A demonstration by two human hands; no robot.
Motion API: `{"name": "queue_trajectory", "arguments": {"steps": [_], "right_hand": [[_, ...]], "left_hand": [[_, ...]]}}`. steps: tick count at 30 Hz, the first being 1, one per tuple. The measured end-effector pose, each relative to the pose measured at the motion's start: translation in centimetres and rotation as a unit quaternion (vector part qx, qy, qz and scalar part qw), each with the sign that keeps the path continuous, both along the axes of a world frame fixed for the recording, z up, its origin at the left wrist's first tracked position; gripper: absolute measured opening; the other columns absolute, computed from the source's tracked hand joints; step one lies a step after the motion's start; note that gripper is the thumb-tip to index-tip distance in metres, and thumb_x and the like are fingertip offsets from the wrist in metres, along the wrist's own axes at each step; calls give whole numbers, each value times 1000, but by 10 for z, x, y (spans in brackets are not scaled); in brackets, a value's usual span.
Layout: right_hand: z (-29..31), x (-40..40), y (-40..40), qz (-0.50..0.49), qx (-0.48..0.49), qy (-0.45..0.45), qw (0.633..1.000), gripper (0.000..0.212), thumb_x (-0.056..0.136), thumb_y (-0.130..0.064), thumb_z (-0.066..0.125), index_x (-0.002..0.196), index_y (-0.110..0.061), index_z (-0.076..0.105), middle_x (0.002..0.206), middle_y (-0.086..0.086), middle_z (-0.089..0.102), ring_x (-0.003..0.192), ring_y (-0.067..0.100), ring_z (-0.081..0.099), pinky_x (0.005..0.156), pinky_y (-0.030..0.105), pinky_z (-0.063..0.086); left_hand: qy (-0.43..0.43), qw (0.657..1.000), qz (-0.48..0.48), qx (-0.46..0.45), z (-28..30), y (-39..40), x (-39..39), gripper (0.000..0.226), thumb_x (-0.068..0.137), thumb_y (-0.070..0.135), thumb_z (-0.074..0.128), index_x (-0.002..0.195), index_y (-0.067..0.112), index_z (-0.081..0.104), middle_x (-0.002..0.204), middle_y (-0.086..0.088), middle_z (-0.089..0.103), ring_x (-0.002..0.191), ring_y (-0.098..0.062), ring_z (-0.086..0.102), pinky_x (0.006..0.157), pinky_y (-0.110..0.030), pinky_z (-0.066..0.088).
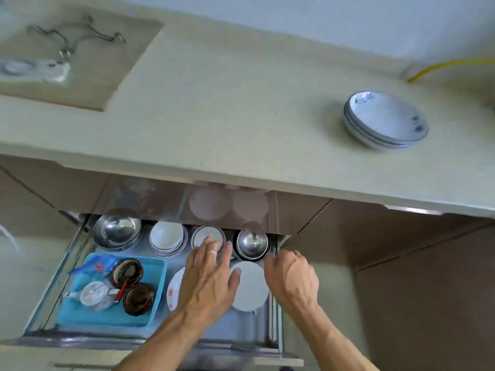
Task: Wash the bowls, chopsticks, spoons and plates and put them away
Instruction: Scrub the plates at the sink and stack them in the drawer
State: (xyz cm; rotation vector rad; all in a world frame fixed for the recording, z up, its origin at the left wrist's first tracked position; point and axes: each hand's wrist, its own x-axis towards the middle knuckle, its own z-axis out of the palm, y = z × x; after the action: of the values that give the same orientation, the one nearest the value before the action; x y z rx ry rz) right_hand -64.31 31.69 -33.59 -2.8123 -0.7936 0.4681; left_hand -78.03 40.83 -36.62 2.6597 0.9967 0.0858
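While we are reaching both hands into the open drawer point(80, 263), our left hand point(209, 279) is spreading flat with straight fingers over the dishes, its thumb touching the rim of the white plate point(250, 287), and our right hand point(290, 277) is curling at that plate's right edge; we cannot tell whether it is gripping anything. Just behind the white plate a steel bowl point(252, 243) is sitting in a dark one, and to its left are a small bowl point(207, 235) and stacked white bowls point(166, 238). Well behind the white plate, up on the table point(214, 116), three blue-patterned plates point(385, 120) are waiting in a stack. We are judging them glazed ceramic: stiff, breakable, fairly heavy together and slippery if wet, so we are planning to hold them under opposite rims with both hands.
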Motion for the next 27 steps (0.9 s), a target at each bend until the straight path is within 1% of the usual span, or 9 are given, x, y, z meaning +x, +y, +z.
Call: {"name": "queue_trajectory", "arguments": {"steps": [4, 7, 9, 11, 13, 17, 19, 23, 27], "right_hand": [[75, 57, -14, -42, 47, -32, 997, 42, 97, -43, 38, 79, -15, 64, 99, 4, 66, 90, 31, 64, 79, 34, 48], [114, 100, -25, -79, 74, -33, 994, 43, 96, -42, 38, 63, -18, 50, 87, 6, 67, 81, 31, 64, 74, 35, 51], [135, 137, -33, -101, 83, -34, 991, 45, 96, -42, 36, 60, -18, 47, 80, 7, 66, 74, 30, 62, 68, 34, 48], [148, 178, -39, -121, 106, -29, 987, 48, 97, -42, 35, 60, -15, 49, 72, 5, 62, 66, 27, 59, 63, 33, 46], [155, 223, -44, -134, 134, -10, 982, 50, 96, -42, 34, 60, -11, 49, 67, 4, 59, 59, 23, 53, 62, 34, 46], [158, 298, -49, -156, 142, 52, 976, 49, 94, -46, 34, 59, -13, 43, 72, 9, 61, 62, 25, 49, 64, 36, 43], [158, 341, -49, -162, 132, 84, 974, 49, 93, -50, 36, 61, -14, 44, 78, 11, 59, 71, 27, 53, 67, 35, 41], [146, 408, -40, -154, 96, 129, 975, 57, 92, -62, 40, 71, -11, 51, 86, 13, 63, 81, 30, 59, 73, 36, 46], [133, 448, -23, -131, 65, 161, 976, 66, 81, -76, 45, 80, -10, 55, 92, 14, 66, 76, 26, 59, 59, 31, 40]], "left_hand": [[-33, 999, -30, 17, 69, -5, 51, 56, 85, 43, 42, 115, 5, 70, 107, -14, 66, 103, -35, 66, 78, -45, 57], [-41, 998, -31, 31, 107, -8, 92, 56, 87, 44, 40, 117, 7, 69, 102, -13, 67, 91, -32, 66, 68, -42, 55], [-69, 996, -43, 36, 133, -12, 126, 56, 92, 45, 37, 125, 9, 65, 109, -12, 67, 96, -30, 64, 75, -42, 56], [-79, 995, -46, 31, 153, -16, 161, 55, 99, 45, 38, 140, 12, 52, 123, -9, 61, 111, -27, 58, 89, -42, 51], [-85, 995, -44, 32, 165, -20, 199, 54, 101, 44, 41, 145, 13, 46, 127, -8, 58, 115, -26, 54, 93, -40, 47], [-77, 997, -17, 12, 180, -22, 258, 48, 100, 44, 44, 136, 14, 50, 120, -7, 60, 108, -27, 56, 85, -39, 46], [-71, 997, 15, -14, 185, -19, 293, 44, 101, 45, 41, 134, 16, 48, 122, -6, 57, 114, -27, 53, 89, -38, 43], [-62, 990, 89, -94, 184, 0, 352, 52, 101, 48, 39, 143, 17, 40, 132, -7, 51, 127, -26, 48, 97, -37, 43], [-26, 978, 151, -141, 175, 19, 402, 56, 94, 59, 36, 130, 18, 46, 124, -5, 52, 116, -30, 57, 83, -35, 44]]}}
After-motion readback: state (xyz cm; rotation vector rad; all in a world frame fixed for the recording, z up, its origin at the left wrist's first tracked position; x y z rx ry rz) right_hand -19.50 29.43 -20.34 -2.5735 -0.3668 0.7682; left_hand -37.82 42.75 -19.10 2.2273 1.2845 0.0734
